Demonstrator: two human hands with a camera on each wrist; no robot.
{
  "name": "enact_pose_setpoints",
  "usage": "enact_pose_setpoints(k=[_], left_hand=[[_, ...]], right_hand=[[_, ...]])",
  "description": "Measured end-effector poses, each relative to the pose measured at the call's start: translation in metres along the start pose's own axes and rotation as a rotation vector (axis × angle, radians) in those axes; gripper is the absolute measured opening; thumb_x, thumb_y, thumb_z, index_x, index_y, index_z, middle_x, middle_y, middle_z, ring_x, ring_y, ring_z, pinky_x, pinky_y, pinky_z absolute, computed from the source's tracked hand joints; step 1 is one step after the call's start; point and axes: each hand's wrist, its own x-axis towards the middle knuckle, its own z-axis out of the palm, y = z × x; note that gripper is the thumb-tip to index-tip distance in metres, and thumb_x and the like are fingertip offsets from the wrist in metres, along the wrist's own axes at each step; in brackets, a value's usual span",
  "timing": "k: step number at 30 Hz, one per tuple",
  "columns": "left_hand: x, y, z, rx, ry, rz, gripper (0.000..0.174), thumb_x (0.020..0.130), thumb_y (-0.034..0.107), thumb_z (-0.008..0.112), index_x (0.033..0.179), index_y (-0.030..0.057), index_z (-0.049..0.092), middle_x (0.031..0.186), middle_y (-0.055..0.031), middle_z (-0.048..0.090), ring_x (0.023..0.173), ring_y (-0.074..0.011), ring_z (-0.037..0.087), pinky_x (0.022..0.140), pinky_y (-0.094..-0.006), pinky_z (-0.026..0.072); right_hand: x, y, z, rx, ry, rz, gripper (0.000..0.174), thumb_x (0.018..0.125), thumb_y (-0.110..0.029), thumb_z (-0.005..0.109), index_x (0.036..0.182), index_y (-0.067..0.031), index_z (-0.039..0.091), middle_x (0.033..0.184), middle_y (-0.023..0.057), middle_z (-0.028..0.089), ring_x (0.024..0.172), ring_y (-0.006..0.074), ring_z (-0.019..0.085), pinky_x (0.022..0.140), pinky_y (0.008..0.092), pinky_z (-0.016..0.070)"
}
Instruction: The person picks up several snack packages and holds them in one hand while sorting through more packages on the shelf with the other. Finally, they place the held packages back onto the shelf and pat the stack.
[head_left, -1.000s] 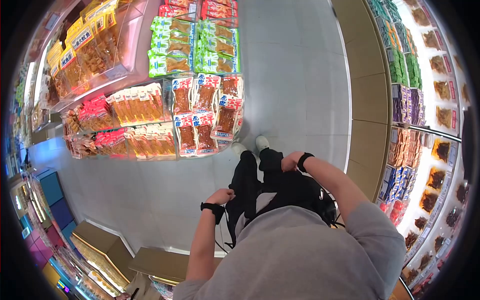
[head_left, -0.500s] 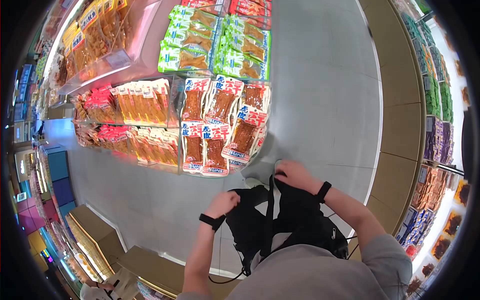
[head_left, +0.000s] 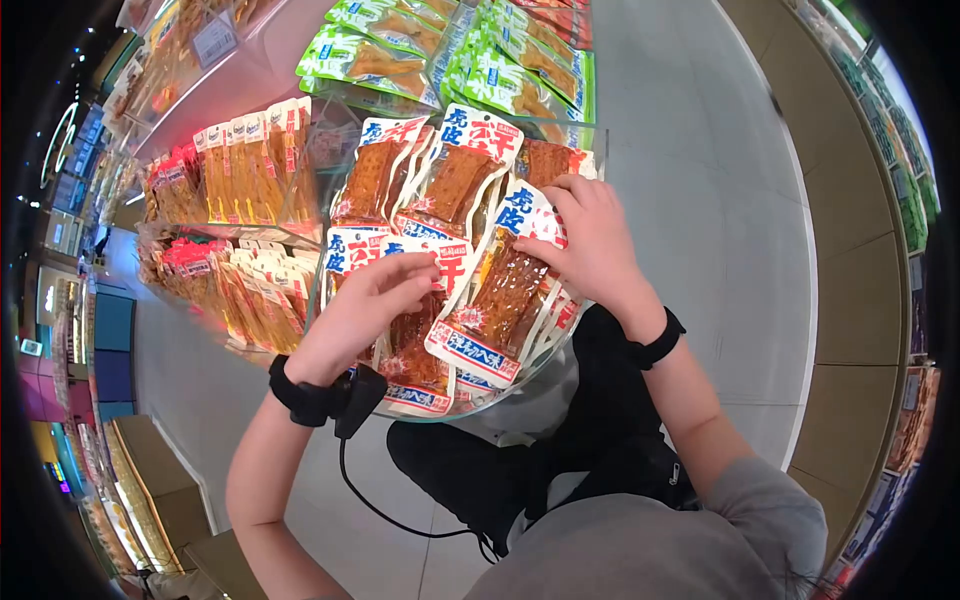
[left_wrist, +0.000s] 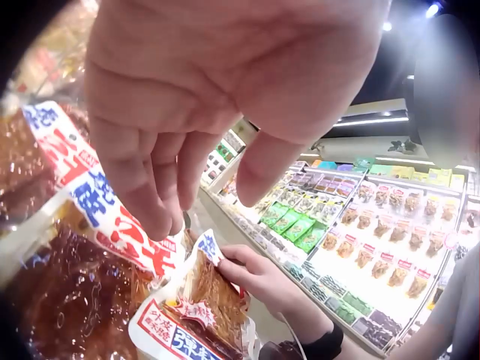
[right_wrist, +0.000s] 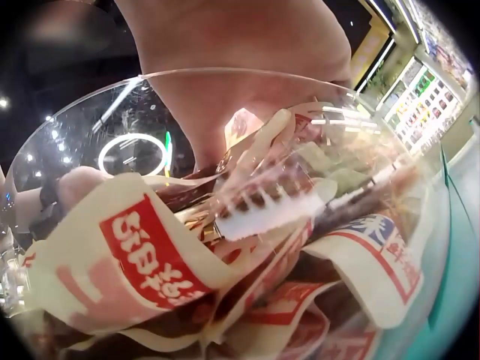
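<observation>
A flat, clear-fronted snack packet with brown food inside and a white header with blue and red characters lies tilted on top of similar packets. My right hand pinches its upper right edge, thumb over the front; the left wrist view shows this grip on the packet too. Fingers loosely bent and thumb apart, my left hand is over a neighbouring packet, fingertips right at its header. In the right wrist view, packet backs show through the clear bin wall, below my right hand.
Green snack packets fill the compartments behind. Rows of upright packets stand at the left. A clear curved bin edge runs along the near side, close to my legs. Brown cabinets line the right of the aisle.
Both hands have moved from near my legs up over the bin of packets. My right hand has taken hold of one packet. My body is now closer to the display.
</observation>
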Motion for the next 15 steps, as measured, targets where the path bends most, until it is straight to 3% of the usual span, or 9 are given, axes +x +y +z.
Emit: enact_pose_setpoints(k=[3, 6, 7, 8, 11, 14, 15], left_hand=[[0.026, -0.002, 0.008, 0.177, -0.054, 0.101, 0.041, 0.086, 0.021, 0.054, 0.118, -0.0032, 0.046, 0.109, -0.0065, 0.055, 0.099, -0.0103, 0.051, 0.085, -0.0241, 0.0412], [0.039, 0.010, 0.018, 0.375, -0.067, 0.073, 0.042, 0.085, 0.022, 0.056, 0.117, -0.0041, 0.046, 0.099, -0.0047, 0.056, 0.090, -0.0076, 0.051, 0.078, -0.0222, 0.0418], [0.045, 0.012, 0.019, 0.376, -0.133, 0.053, 0.040, 0.082, 0.020, 0.060, 0.111, -0.0039, 0.047, 0.089, -0.0041, 0.058, 0.082, -0.0079, 0.052, 0.072, -0.0225, 0.0423], [0.045, 0.014, 0.022, 0.378, -0.118, 0.060, 0.040, 0.082, 0.020, 0.060, 0.111, -0.0039, 0.047, 0.089, -0.0041, 0.058, 0.082, -0.0079, 0.052, 0.072, -0.0225, 0.0423], [0.051, 0.016, 0.031, 0.707, -0.041, 0.158, 0.034, 0.075, 0.014, 0.066, 0.098, -0.0032, 0.048, 0.080, -0.0068, 0.057, 0.073, -0.0114, 0.053, 0.064, -0.0250, 0.0429], [0.065, 0.006, 0.026, 0.659, -0.084, 0.185, 0.021, 0.079, 0.006, 0.060, 0.093, -0.0026, 0.048, 0.076, -0.0066, 0.057, 0.071, -0.0115, 0.053, 0.061, -0.0254, 0.0434], [0.062, 0.007, 0.024, 0.451, -0.109, 0.151, 0.018, 0.079, 0.005, 0.059, 0.093, -0.0019, 0.048, 0.075, -0.0059, 0.056, 0.071, -0.0110, 0.053, 0.061, -0.0245, 0.0433]], right_hand=[[-0.001, 0.002, 0.001, 0.022, 0.042, -0.020, 0.051, 0.063, -0.037, 0.071, 0.096, -0.0011, 0.056, 0.094, 0.0107, 0.051, 0.090, 0.0278, 0.046, 0.082, 0.0364, 0.0370], [-0.008, 0.002, 0.000, 0.024, -0.002, -0.003, 0.047, 0.065, -0.033, 0.070, 0.097, -0.0014, 0.056, 0.089, 0.0103, 0.051, 0.088, 0.0271, 0.046, 0.079, 0.0362, 0.0372], [-0.007, 0.002, 0.000, 0.023, -0.011, 0.002, 0.045, 0.066, -0.031, 0.070, 0.097, -0.0011, 0.056, 0.088, 0.0105, 0.051, 0.088, 0.0271, 0.047, 0.079, 0.0361, 0.0372], [-0.003, 0.001, -0.001, 0.023, -0.012, 0.003, 0.043, 0.067, -0.029, 0.069, 0.097, -0.0009, 0.056, 0.088, 0.0106, 0.051, 0.088, 0.0272, 0.047, 0.078, 0.0361, 0.0371], [-0.001, -0.001, -0.003, 0.025, -0.039, 0.022, 0.040, 0.069, -0.025, 0.067, 0.099, -0.0015, 0.055, 0.087, 0.0107, 0.052, 0.086, 0.0275, 0.048, 0.079, 0.0365, 0.0368], [0.001, 0.000, -0.004, 0.035, -0.066, 0.075, 0.043, 0.072, -0.024, 0.065, 0.105, -0.0017, 0.051, 0.091, 0.0123, 0.053, 0.088, 0.0289, 0.048, 0.081, 0.0373, 0.0366], [0.001, 0.000, -0.002, 0.097, -0.001, 0.095, 0.045, 0.073, -0.025, 0.064, 0.109, -0.0012, 0.049, 0.096, 0.0136, 0.053, 0.092, 0.0307, 0.047, 0.082, 0.0377, 0.0362]])
